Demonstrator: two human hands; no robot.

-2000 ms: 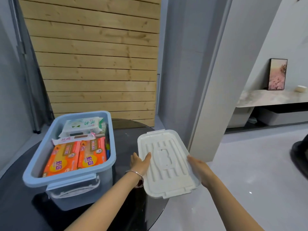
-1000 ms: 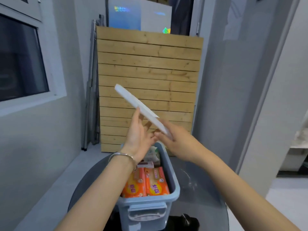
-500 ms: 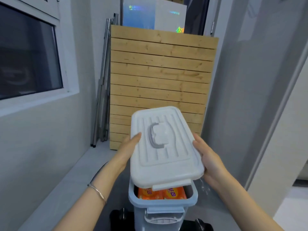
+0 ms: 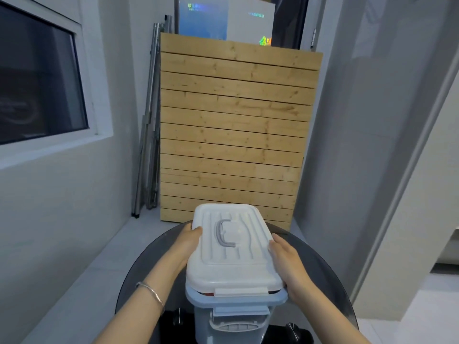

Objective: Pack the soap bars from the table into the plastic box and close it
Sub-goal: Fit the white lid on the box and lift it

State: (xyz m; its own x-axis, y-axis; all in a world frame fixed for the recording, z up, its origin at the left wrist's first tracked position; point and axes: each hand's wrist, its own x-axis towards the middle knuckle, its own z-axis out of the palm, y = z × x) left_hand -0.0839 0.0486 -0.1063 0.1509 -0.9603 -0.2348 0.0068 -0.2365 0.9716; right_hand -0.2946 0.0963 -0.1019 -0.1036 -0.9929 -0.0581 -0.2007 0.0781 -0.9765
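A white lid (image 4: pixel 233 247) is held over the pale blue plastic box (image 4: pixel 236 311), one hand on each long side. The left hand (image 4: pixel 188 242) is pressed flat to the lid's left edge, fingers (image 4: pixel 196 230) close together and curled a little over the rim near the far corner. The right hand (image 4: pixel 285 259) is laid along the right edge, fingers (image 4: pixel 274 244) likewise together and hooked on the rim, w/ the palm against the lid's side. Both hands are closed on the lid only as far as its width lets them; thumbs can't be made out.

The lid is sat on the box but not fully down at the near end: a thin dark gap is seen betw. lid and box rim, w/ a sliver of red-orange showing thru it, too small to be told as a soap bar for sure. The lid's front tab (image 4: pixel 241 291) is hung just above the box's latch handle (image 4: pixel 238 324). A grey handle (image 4: pixel 223 233) is folded flat in the lid's top.

The box is stood on a round dark glass table (image 4: pixel 323 281), roughly at its middle. A thin metal bracelet (image 4: pixel 151 292) is worn on the left wrist. Behind the table a slatted wood panel (image 4: pixel 231 130) is propped upright, w/ folded metal poles (image 4: pixel 149 120) leaned at its left, and a dark window (image 4: pixel 37 80) is set in the left wall
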